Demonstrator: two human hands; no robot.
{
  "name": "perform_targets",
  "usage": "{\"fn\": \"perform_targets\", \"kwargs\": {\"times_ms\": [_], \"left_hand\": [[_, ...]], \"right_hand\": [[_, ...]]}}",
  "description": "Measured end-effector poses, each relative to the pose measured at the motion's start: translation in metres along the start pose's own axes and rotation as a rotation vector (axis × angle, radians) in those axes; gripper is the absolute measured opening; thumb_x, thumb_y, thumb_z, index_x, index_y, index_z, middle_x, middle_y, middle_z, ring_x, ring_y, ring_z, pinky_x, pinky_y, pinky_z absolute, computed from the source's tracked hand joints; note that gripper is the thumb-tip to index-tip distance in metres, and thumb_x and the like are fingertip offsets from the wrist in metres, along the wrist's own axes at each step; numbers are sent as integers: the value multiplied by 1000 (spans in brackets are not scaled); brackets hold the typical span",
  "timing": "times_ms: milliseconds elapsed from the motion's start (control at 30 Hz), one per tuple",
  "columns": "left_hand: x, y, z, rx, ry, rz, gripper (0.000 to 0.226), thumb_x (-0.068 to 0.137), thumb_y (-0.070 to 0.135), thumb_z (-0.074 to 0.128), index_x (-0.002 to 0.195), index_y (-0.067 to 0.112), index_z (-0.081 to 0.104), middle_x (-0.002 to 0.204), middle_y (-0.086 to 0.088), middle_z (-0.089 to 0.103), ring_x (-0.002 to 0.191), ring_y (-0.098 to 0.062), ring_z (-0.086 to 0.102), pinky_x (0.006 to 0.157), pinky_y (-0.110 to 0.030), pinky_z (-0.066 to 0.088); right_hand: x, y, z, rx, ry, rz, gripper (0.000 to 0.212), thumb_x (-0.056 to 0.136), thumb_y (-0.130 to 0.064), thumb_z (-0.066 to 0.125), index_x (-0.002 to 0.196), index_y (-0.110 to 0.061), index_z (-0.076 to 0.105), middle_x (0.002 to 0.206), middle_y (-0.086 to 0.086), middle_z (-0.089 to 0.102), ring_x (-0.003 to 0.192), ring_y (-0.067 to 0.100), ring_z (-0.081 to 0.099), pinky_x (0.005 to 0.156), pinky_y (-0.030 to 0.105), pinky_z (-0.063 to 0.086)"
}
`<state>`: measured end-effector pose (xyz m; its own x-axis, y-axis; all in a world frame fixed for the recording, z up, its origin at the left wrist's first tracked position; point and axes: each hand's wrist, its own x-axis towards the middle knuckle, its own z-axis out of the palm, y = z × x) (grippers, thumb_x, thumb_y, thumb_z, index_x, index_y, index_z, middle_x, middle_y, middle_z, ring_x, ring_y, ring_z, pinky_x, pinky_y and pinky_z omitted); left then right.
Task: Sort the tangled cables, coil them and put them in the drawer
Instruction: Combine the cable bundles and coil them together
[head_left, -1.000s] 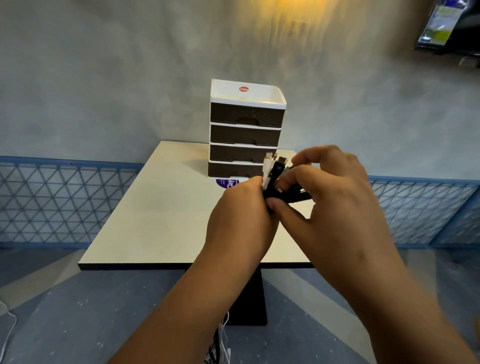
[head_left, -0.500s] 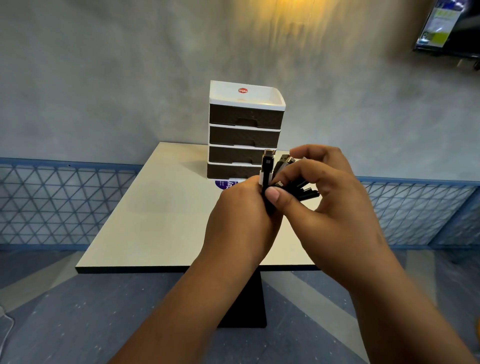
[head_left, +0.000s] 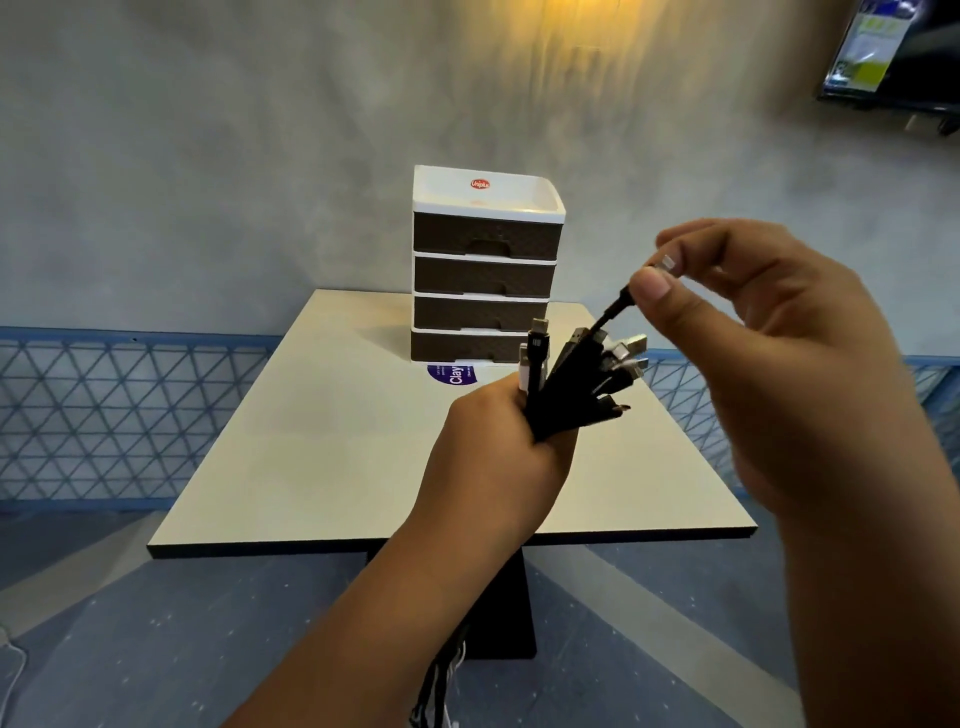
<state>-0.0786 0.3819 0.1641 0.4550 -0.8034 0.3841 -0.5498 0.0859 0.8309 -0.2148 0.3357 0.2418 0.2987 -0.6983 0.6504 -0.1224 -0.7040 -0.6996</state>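
My left hand (head_left: 498, 447) grips a bundle of black and white cables (head_left: 576, 379) upright above the table, their plug ends fanned out above my fist. The loose lengths hang down below my forearm (head_left: 441, 680). My right hand (head_left: 769, 353) is raised to the right and pinches the plug of one black cable (head_left: 615, 306) between thumb and forefinger, stretching it up out of the bundle. A small drawer unit (head_left: 485, 270) with a white frame and several dark drawers, all closed, stands at the table's far middle.
The cream square table (head_left: 322, 457) stands on a dark central pedestal. A purple round sticker (head_left: 451, 373) lies in front of the drawer unit. Blue lattice railing (head_left: 104, 410) runs behind the table on both sides. A screen (head_left: 893, 52) hangs at upper right.
My right hand has lifted up and to the right, drawing one black cable's plug out of the bundle. My left hand keeps gripping the bundle in about the same place.
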Motion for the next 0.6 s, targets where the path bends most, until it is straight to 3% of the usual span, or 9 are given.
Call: {"fn": "perform_targets", "kwargs": {"times_ms": [100,167,267,367,433,533,600], "left_hand": [[4,5,2,-275,-57,-131,43,93,36,63,56,19,48,41,7,37,39,-10,28,43,-25,25],[7,9,-1,-617,-140,-254,51,95,39,60,52,21,38,47,6,27,41,-11,19,43,-22,17],[15,15,-13,-911,-257,-278,47,94,45,54,61,21,30,52,2,19,39,-9,16,41,-19,15],[27,26,-22,-1156,-339,-230,36,91,46,49,69,18,44,54,3,19,34,-4,19,36,-16,17],[36,34,-25,-1249,-370,-191,30,95,42,46,80,17,55,53,7,25,35,-1,23,36,-14,19],[50,46,-32,-1295,-366,-144,24,99,36,43,97,18,60,56,9,35,39,1,32,39,-11,30],[59,51,-37,-1326,-363,-133,23,102,34,41,100,19,59,56,10,38,38,1,34,37,-10,30]], "right_hand": [[0,3,0,120,-23,27,11,85,-38,66,89,-28,65,100,-11,69,99,3,64,91,37,53],[-8,17,6,344,21,68,10,90,-33,63,96,-25,61,94,-15,70,94,2,66,86,32,55],[-34,59,23,626,44,269,20,83,-22,55,102,-20,59,108,-1,67,103,21,65,89,40,47],[-70,87,47,576,-367,399,41,78,-32,61,115,-16,59,119,9,66,114,28,62,95,41,48],[-86,88,60,510,-575,421,39,79,-44,66,109,-19,64,106,10,70,102,20,66,88,33,51],[-88,82,66,595,-575,436,21,82,-45,65,82,-24,62,68,11,62,66,23,63,74,37,51],[-87,80,63,650,-578,409,14,84,-41,63,77,-29,59,59,9,54,54,23,55,68,36,50]]}}
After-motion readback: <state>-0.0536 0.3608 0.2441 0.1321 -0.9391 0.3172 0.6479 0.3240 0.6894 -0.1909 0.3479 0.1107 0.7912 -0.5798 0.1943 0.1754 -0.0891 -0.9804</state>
